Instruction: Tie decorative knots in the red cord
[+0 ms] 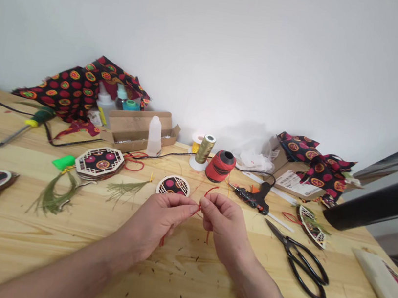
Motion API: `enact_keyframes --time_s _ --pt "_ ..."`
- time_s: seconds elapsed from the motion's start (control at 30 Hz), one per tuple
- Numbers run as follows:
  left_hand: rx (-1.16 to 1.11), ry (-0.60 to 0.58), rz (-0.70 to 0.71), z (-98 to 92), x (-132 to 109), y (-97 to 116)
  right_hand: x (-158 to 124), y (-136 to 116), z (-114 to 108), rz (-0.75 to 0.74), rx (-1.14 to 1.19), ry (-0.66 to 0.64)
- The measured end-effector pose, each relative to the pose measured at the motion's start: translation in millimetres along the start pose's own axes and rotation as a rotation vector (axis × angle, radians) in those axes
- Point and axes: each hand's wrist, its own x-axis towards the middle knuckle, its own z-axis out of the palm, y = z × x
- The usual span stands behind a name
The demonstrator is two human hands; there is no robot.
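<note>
Both my hands meet above the middle of the wooden table (60, 243). My left hand (161, 220) pinches a thin red cord (198, 209), whose end hangs below the fingers. My right hand (224, 221) pinches the same red cord just to the right, and a loop of it curls up behind the fingers. A small round ornament (173, 185) with patterned fabric lies just beyond my hands. A red thread spool (220, 166) stands behind it.
Black scissors (301, 262) and a black glue gun (254, 199) lie to the right. An octagonal ornament (100, 162), green tassels (53, 195), a gold thread spool (204, 150), a cardboard box (137, 128), bottles and patterned fabric (78, 85) fill the back. Thread clippings litter the near table.
</note>
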Motion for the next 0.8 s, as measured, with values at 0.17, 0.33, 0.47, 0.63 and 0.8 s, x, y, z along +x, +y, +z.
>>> enact_keyframes --time_s 0.17,0.33,0.47,0.63,0.8 --pt "-0.041 -0.034 0.027 0.4 0.5 -0.5 -0.3 0.2 -0.8 -0.003 -0.027 0.005" --pt "-0.052 -0.052 0.040 -0.3 1.1 -3.4 -0.4 -1.4 -1.4 -0.010 -0.011 0.004" --pt "0.012 -0.025 0.011 -0.2 -0.2 -2.3 -1.0 -2.7 -1.0 -0.020 -0.019 0.007" --pt "0.070 -0.006 0.036 0.4 -2.6 1.1 -1.6 -2.3 -0.7 -0.025 -0.009 -0.011" --pt "0.029 0.002 0.014 -2.0 0.7 -2.0 -0.2 0.6 -2.0 -0.008 0.022 -0.059"
